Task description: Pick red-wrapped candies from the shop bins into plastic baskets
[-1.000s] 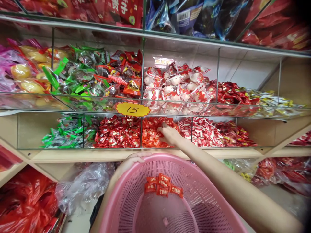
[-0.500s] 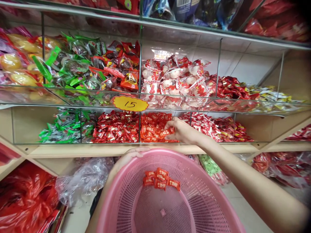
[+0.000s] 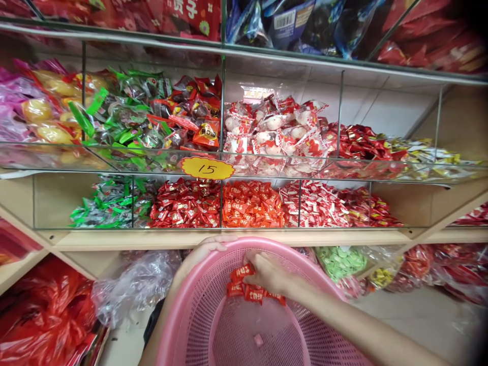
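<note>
Pink basket [image 3: 202, 295] at lower centre of frame, left hand [image 3: 209, 247] gripping its upper-left rim, orange-red packets [image 3: 254, 293] inside, below and left of right hand [image 3: 265, 272], fingers touching them, cannot tell if pinching.

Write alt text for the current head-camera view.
A person's right hand is inside a pink basket, at small orange-red packets, while the left hand holds the basket's rim. Behind, shelves hold wrapped sweets, with a yellow tag reading 15.
</note>
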A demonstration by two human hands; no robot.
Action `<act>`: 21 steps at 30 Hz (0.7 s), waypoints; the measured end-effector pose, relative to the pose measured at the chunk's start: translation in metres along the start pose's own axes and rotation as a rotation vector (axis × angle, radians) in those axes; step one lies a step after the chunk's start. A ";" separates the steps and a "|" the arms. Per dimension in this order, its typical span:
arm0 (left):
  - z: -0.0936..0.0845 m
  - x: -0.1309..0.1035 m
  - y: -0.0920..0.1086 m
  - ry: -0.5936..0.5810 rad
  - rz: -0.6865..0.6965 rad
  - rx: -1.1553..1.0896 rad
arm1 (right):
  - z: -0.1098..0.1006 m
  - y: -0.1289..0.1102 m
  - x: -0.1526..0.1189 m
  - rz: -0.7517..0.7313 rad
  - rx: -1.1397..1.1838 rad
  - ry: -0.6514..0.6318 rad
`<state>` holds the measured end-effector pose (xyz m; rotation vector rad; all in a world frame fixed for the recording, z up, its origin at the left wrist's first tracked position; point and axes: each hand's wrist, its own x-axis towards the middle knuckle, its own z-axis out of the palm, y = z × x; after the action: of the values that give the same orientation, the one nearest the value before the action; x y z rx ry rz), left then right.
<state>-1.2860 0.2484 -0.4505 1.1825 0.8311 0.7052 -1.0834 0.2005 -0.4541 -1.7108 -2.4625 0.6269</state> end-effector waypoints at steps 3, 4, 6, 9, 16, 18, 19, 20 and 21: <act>-0.002 0.001 -0.001 -0.014 0.013 -0.005 | -0.005 -0.005 -0.005 -0.005 -0.085 -0.021; -0.002 0.001 -0.001 -0.020 0.013 -0.013 | -0.009 -0.007 -0.007 -0.017 -0.097 -0.015; -0.001 0.001 0.000 -0.035 0.012 -0.033 | -0.020 -0.011 -0.009 -0.074 -0.089 0.047; 0.001 0.001 0.002 -0.009 0.008 -0.023 | -0.045 -0.014 -0.004 -0.198 -0.052 0.194; 0.005 -0.004 0.008 0.048 -0.022 0.011 | -0.093 -0.017 0.043 -0.123 -0.205 0.482; 0.005 -0.005 0.008 0.064 -0.031 0.026 | -0.096 -0.020 0.058 -0.083 -0.285 0.456; 0.004 -0.005 0.007 0.065 -0.025 0.039 | -0.097 -0.022 0.065 -0.071 -0.323 0.430; 0.003 -0.005 0.006 0.060 -0.014 0.052 | -0.096 -0.023 0.071 -0.062 -0.358 0.409; 0.002 -0.004 0.005 0.051 0.000 0.062 | -0.096 -0.024 0.076 -0.052 -0.389 0.393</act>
<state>-1.2869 0.2449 -0.4445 1.2243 0.9007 0.7164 -1.1054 0.2898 -0.3702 -1.6725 -2.4317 -0.1989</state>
